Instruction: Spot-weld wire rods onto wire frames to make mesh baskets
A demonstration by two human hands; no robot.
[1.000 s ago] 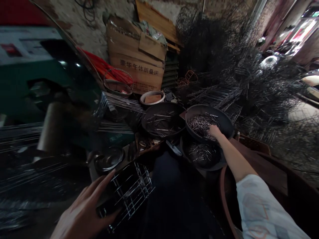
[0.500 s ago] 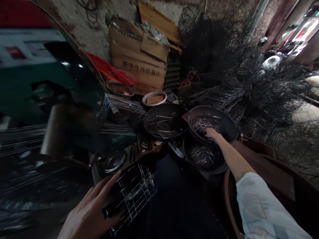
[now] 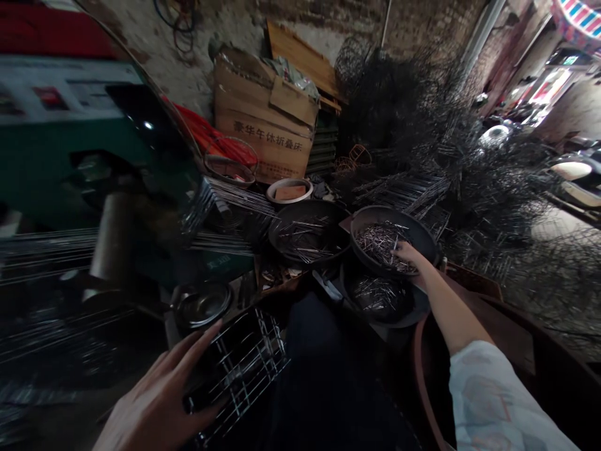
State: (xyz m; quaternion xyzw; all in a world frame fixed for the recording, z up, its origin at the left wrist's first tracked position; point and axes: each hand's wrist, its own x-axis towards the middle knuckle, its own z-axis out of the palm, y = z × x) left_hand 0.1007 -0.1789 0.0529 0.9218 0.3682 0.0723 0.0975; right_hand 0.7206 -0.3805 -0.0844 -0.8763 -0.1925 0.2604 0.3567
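Three dark bowls sit in the middle and right of the frame, and the right hand (image 3: 407, 253) is in among the short wire pieces (image 3: 378, 240) in the upper right bowl (image 3: 426, 235). Its fingers are bent close together, with a bright piece poking up right by the fingertips, but I can't tell if it's actually pinched or just lying there.

Left hand (image 3: 162, 388) is bottom left, thumb and fingers spread wide around the left end of a wire rack (image 3: 244, 376). Some contact seems likely, but it's too dark to say how firm the hold is. The rack is tilted in the lower middle, next to the person's dark trouser leg (image 3: 312, 338).

Progress-wise, I'd say the rack is well on: long and cross wires already make a proper grid, with a denser end on its right. Whether any piece is missing, no clue, since the near side is lost in shadow. Loads of loose pieces left in that upper right bowl, fewer in the lower bowl (image 3: 413, 315) and the left bowl (image 3: 339, 241). Also a stack of bent wire frames (image 3: 237, 195) left of center, though I can't tell if those are finished.
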